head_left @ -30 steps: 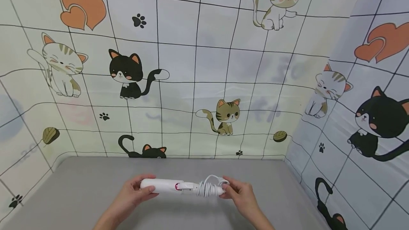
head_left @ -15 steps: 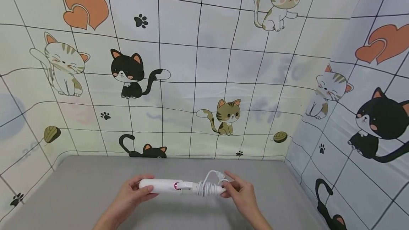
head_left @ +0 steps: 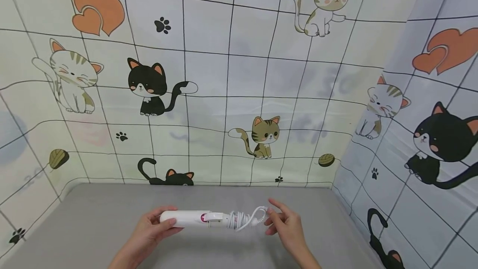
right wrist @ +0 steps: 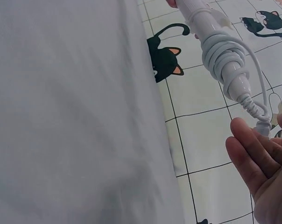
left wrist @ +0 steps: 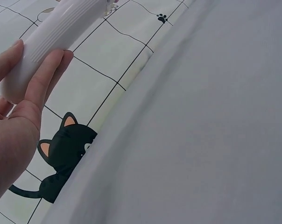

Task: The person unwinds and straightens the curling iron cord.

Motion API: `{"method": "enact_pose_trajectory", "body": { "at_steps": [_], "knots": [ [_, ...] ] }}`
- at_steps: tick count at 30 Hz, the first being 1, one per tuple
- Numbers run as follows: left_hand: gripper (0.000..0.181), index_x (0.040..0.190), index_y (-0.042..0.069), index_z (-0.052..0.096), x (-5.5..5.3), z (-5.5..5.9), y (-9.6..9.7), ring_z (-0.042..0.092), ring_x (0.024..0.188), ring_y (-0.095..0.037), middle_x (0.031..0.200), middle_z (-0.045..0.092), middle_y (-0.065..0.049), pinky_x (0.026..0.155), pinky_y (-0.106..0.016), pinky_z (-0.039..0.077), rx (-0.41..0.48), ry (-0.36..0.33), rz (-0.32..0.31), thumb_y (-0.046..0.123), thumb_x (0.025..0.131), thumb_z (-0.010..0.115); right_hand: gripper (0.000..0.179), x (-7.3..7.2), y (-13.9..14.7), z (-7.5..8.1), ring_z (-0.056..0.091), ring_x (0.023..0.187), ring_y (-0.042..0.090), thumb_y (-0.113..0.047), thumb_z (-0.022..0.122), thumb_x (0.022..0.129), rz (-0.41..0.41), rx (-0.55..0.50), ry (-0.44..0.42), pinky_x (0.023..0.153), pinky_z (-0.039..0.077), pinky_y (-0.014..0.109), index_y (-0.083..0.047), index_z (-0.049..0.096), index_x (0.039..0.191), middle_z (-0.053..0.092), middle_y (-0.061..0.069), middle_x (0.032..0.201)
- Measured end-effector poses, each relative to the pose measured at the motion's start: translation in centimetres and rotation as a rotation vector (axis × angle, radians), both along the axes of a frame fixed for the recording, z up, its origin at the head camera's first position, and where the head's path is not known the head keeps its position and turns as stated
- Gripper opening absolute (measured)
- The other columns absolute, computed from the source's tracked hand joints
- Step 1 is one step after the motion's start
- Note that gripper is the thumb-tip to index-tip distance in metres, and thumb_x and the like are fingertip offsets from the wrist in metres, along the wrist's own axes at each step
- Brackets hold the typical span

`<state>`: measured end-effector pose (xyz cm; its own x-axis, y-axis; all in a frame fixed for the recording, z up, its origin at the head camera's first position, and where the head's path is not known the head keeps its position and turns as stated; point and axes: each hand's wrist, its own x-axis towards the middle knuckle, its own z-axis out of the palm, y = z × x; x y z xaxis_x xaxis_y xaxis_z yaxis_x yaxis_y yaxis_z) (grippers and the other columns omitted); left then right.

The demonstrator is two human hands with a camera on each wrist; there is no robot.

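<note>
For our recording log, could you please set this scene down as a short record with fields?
Left hand: grips the white device at the end away from the cord
Right hand: by the cord's loop; whether it pinches the cord is unclear
Device position: held above the gray surface
Cord: white, wound around the device
Backdrop: gridded, with cartoon cats
</note>
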<state>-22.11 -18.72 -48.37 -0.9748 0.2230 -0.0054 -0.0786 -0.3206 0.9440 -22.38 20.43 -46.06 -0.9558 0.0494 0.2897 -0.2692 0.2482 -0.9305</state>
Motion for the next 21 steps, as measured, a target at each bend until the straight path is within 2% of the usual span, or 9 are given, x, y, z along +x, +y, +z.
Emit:
{"method": "enact_pose_trajectory", "body": {
  "at_steps": [5,8,11,14,17,19,21],
  "knots": [
    [0.027,0.124,0.0,0.064,0.0,-0.2,-0.2,0.063,0.111,-0.029,0.127,0.051,-0.023,0.102,-0.051,0.055,0.029,-0.029,0.007,-0.002,0.097,0.068,0.036,0.1,0.2,0.1,0.065,0.05,0.018,-0.01,0.072,0.096,-0.026,0.038,0.028,0.054,0.064,0.028,0.0,0.066,0.13,0.07,0.007,0.068],
    [0.026,0.123,0.001,0.065,0.0,-0.3,-0.2,0.063,0.112,-0.028,0.127,0.051,-0.023,0.103,-0.05,0.055,0.033,-0.027,0.002,-0.003,0.097,0.067,0.03,0.0,0.1,-0.1,0.06,0.045,0.013,-0.009,0.077,0.092,-0.034,0.106,0.092,0.047,0.059,0.024,-0.003,0.072,0.121,0.069,0.002,0.065],
    [0.026,0.122,0.002,0.065,0.1,-0.4,-0.2,0.063,0.112,-0.028,0.126,0.052,-0.021,0.103,-0.051,0.055,0.037,-0.02,-0.005,-0.003,0.097,0.067,0.027,-0.1,0.0,-0.4,0.052,0.044,0.004,-0.008,0.084,0.085,-0.05,0.23,0.251,0.04,0.05,0.019,-0.005,0.075,0.11,0.063,-0.007,0.061],
    [0.026,0.122,0.002,0.065,0.1,-0.4,-0.2,0.063,0.112,-0.028,0.125,0.053,-0.02,0.103,-0.051,0.055,0.039,-0.017,-0.011,-0.004,0.097,0.067,0.032,-0.5,0.0,-0.7,0.044,0.049,-0.001,-0.007,0.091,0.075,-0.09,0.338,0.46,0.04,0.041,0.013,-0.007,0.076,0.103,0.054,-0.014,0.061],
    [0.026,0.122,0.002,0.065,0.1,-0.3,-0.2,0.064,0.111,-0.028,0.123,0.054,-0.019,0.102,-0.051,0.055,0.037,-0.015,-0.013,-0.004,0.097,0.067,0.04,-1.0,0.2,-0.8,0.046,0.058,0.004,-0.009,0.095,0.067,-0.113,0.406,0.593,0.046,0.04,0.012,-0.011,0.076,0.102,0.055,-0.012,0.074],
    [0.026,0.122,0.001,0.065,0.1,-0.3,-0.2,0.064,0.111,-0.029,0.123,0.055,-0.019,0.102,-0.051,0.055,0.036,-0.015,-0.011,-0.004,0.097,0.067,0.044,-1.2,0.4,-0.7,0.054,0.071,0.011,-0.011,0.096,0.065,-0.09,0.431,0.632,0.054,0.047,0.016,-0.013,0.077,0.104,0.06,-0.007,0.088],
    [0.026,0.122,0.002,0.065,0.2,-0.3,-0.2,0.064,0.11,-0.028,0.123,0.055,-0.019,0.102,-0.051,0.055,0.033,-0.015,-0.008,-0.004,0.096,0.067,0.046,-1.4,0.5,-0.5,0.06,0.088,0.017,-0.012,0.096,0.065,-0.035,0.446,0.639,0.064,0.055,0.022,-0.014,0.077,0.108,0.064,-0.001,0.104]
  ]
}}
